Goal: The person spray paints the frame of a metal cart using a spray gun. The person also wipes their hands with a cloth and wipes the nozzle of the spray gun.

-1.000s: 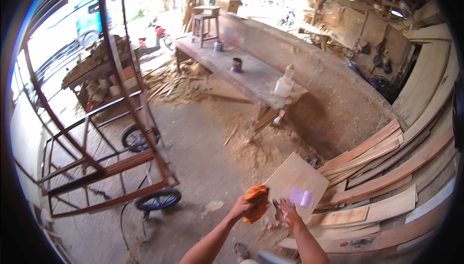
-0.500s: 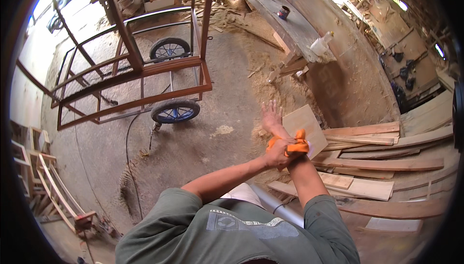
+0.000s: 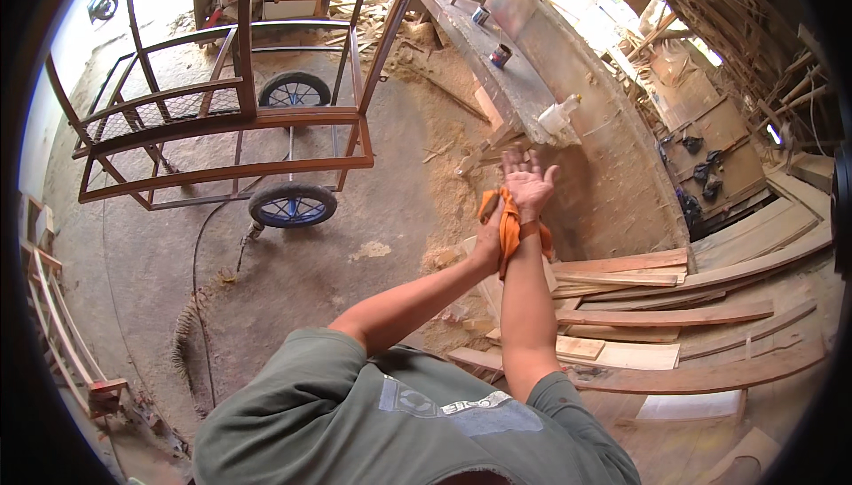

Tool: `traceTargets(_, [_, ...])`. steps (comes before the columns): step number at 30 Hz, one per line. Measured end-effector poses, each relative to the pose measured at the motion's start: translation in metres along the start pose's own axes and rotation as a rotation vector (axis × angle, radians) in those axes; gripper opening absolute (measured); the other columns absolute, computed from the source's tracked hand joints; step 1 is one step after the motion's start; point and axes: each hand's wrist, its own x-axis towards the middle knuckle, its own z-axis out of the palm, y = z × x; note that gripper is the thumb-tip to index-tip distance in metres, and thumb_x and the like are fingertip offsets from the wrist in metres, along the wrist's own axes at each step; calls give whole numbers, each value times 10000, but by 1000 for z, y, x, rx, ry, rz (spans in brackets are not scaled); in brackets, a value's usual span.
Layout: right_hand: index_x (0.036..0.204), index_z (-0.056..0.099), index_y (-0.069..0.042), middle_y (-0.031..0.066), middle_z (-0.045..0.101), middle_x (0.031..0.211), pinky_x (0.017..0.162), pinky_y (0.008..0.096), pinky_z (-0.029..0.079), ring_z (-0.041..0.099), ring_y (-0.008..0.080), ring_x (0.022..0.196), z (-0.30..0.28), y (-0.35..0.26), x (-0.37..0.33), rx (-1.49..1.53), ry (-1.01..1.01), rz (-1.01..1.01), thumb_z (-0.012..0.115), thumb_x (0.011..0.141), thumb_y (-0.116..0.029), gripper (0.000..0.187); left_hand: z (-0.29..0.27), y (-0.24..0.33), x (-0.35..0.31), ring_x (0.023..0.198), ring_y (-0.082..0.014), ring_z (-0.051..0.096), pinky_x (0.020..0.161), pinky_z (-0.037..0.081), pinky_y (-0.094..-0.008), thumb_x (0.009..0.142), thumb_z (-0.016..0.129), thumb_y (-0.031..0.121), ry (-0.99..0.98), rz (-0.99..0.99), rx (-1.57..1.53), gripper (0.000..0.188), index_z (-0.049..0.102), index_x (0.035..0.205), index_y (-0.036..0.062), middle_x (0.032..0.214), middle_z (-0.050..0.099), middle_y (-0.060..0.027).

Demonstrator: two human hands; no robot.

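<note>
An orange cloth [image 3: 509,238] is wrapped round my right wrist, and my left hand [image 3: 486,241] is closed on it. My right hand [image 3: 529,188] holds nothing, with its palm turned up and its fingers spread. Both arms reach forward over the floor, near the end of a low workbench [image 3: 475,37]. Behind my wrists, a pale flat board [image 3: 490,294] is mostly hidden by my arms and the cloth.
A brown cart frame [image 3: 222,174] with spoked wheels [image 3: 293,205] stands at the left. On the bench are a dark paint can [image 3: 500,56] and a white plastic bottle [image 3: 559,115]. Planks [image 3: 666,314] lie at the right. A hose [image 3: 185,334] runs along the floor.
My right hand has turned from palm down to palm up. Both hands have moved a little farther forward, with the cloth still on the right wrist. The head view has shifted.
</note>
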Motion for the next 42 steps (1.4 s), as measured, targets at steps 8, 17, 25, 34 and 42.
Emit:
traceTargets(8, [1643, 69, -129, 263, 166, 1664, 1265, 597, 132, 119, 389, 1567, 24, -63, 27, -74, -92, -246, 396, 1002, -709, 925, 14, -39, -46, 1133, -117, 613, 962, 521, -288, 1085, 534, 352, -133, 44, 331, 452, 496, 1447, 83, 1272, 615, -45])
traceTargets(17, [1631, 143, -114, 253, 379, 1554, 1218, 650, 137, 241, 409, 1519, -32, -73, 27, -273, 237, -170, 286, 974, -799, 960, 64, -10, -80, 969, -445, 690, 833, 544, -472, 945, 644, 582, -126, 215, 1504, 542, 674, 1178, 93, 1058, 710, -250])
traceTargets(25, [1566, 214, -90, 268, 300, 1592, 1166, 706, 261, 354, 413, 1453, -105, -58, -12, -500, -197, -151, 339, 959, -798, 941, 71, -20, 40, 801, -359, 720, 694, 567, -468, 810, 769, 563, -199, 948, 2034, 547, 677, 1023, 67, 892, 714, -150])
traceTargets(34, [1628, 111, -112, 249, 226, 1623, 1143, 688, 310, 381, 413, 1421, -50, -78, -12, 32, 288, 158, 320, 964, -791, 973, 61, -18, 24, 862, -362, 738, 755, 588, -441, 778, 851, 415, -518, 852, 1758, 492, 718, 1085, 55, 930, 751, -180])
traceTargets(42, [1654, -25, -170, 267, 211, 1637, 1153, 672, 331, 356, 464, 1444, -59, -132, -38, 665, 181, -302, 224, 935, -846, 1018, 38, -69, -81, 1037, -183, 701, 906, 531, -321, 981, 713, 396, -107, 161, 886, 471, 648, 1262, 24, 1162, 725, -100])
